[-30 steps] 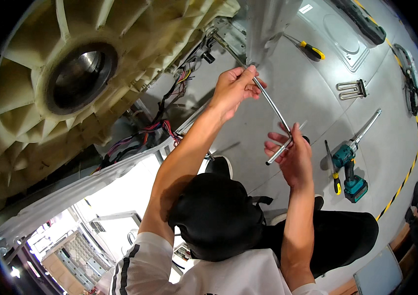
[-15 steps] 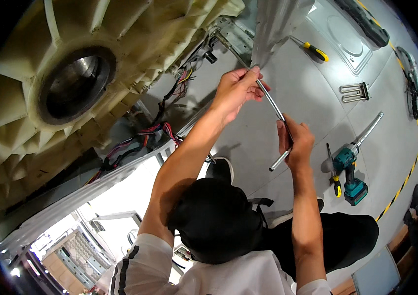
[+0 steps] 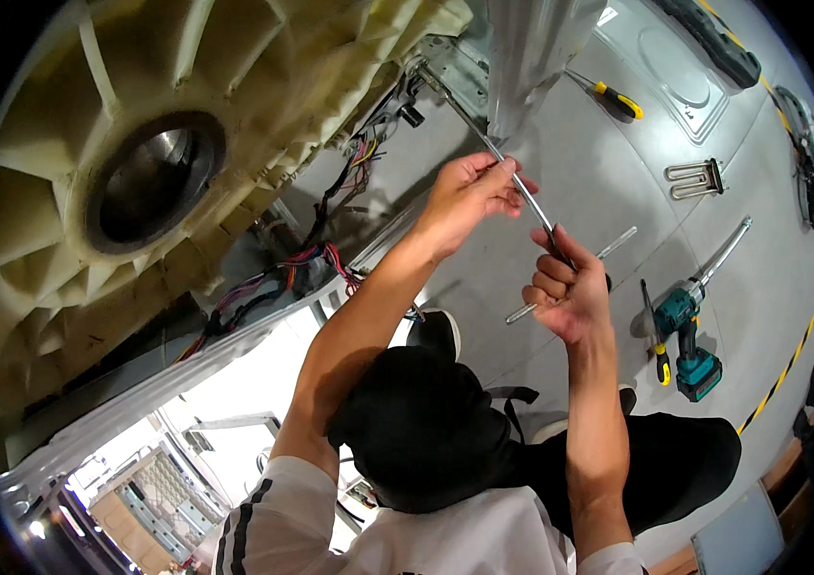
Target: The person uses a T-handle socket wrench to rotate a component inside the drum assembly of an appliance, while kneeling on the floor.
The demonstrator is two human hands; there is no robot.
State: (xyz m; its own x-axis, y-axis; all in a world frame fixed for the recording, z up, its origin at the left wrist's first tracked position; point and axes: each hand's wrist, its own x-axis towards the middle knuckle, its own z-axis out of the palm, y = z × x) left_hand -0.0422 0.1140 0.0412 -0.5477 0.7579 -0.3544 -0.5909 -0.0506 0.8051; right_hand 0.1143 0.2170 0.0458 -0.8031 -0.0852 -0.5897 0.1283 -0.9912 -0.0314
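Observation:
My left hand [image 3: 469, 199] is closed on a long steel wrench bar [image 3: 470, 123], thumb along it and some fingers loosely curled. The bar's far end meets a metal bracket [image 3: 462, 69] beside a large cream plastic drum housing [image 3: 43, 163] with a dark metal hub [image 3: 153, 182]. Below my left hand, my right hand [image 3: 568, 287] grips the bar where a sliding crossbar [image 3: 618, 241] passes through it; the crossbar sticks out on both sides of my fist. Bundles of coloured wires [image 3: 316, 257] lie between the housing and my left forearm.
On the tiled floor lie a teal cordless drill [image 3: 696, 372] with a long socket attachment, screwdrivers [image 3: 619, 99], a heating element [image 3: 694, 180], a metal panel [image 3: 661, 67], a black case [image 3: 713, 43] and yellow-black tape [image 3: 788, 369]. A sheet-metal post [image 3: 531, 48] stands by the bracket.
My left hand has moved a little down the bar. My right fingers, spread earlier, have closed around the bar's lower end, and the crossbar has shifted, showing more beyond my fist.

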